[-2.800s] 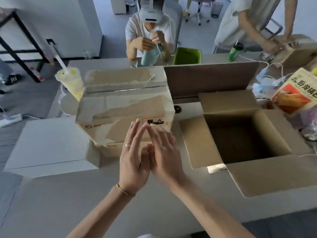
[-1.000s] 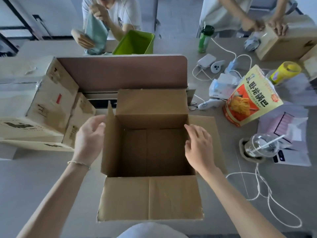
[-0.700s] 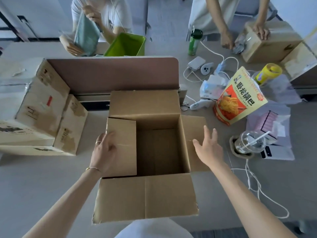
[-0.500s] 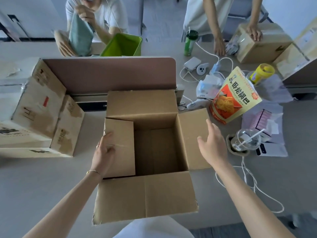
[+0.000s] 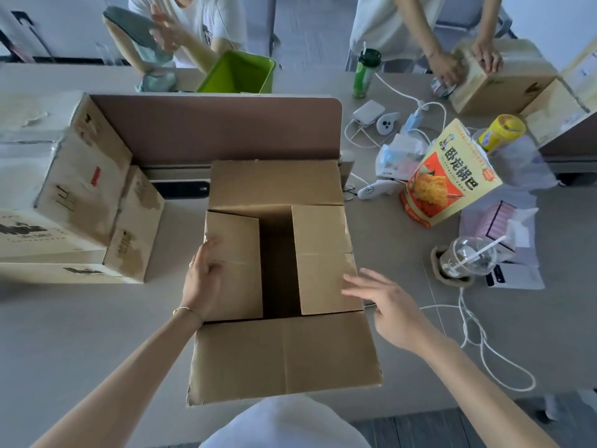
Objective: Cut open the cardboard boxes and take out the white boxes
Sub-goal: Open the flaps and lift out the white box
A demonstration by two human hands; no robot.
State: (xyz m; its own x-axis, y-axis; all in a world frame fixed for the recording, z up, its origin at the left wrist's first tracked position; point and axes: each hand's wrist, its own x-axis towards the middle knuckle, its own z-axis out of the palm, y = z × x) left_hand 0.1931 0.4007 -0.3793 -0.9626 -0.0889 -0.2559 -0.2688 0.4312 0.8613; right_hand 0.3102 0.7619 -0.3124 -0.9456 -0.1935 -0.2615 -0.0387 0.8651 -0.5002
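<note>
Flaps: both side flaps of the open cardboard box now lie folded inward over its mouth; half a second ago the right flap still stood out sideways and the left flap was only partly down
Left hand: lies on the left flap, fingers loosely curved over it, pressing it down rather than gripping
Right hand: fingers spread and straight, just beside the outer edge of the right flap, holding nothing; whether the tips touch the cardboard I cannot tell
Meaning for the task: this box looks emptied and is being closed up, so I judge the next work lies with another carton
Open box contents: only a dark gap shows between the two flaps; nothing visible inside
Near and far flaps: both still spread open, flat
Taped cardboard box: on the surface at left, lying tilted, top still sealed; a white box is presumably inside
White boxes: none in view
Green bin: beyond the divider, contents not visible
</note>
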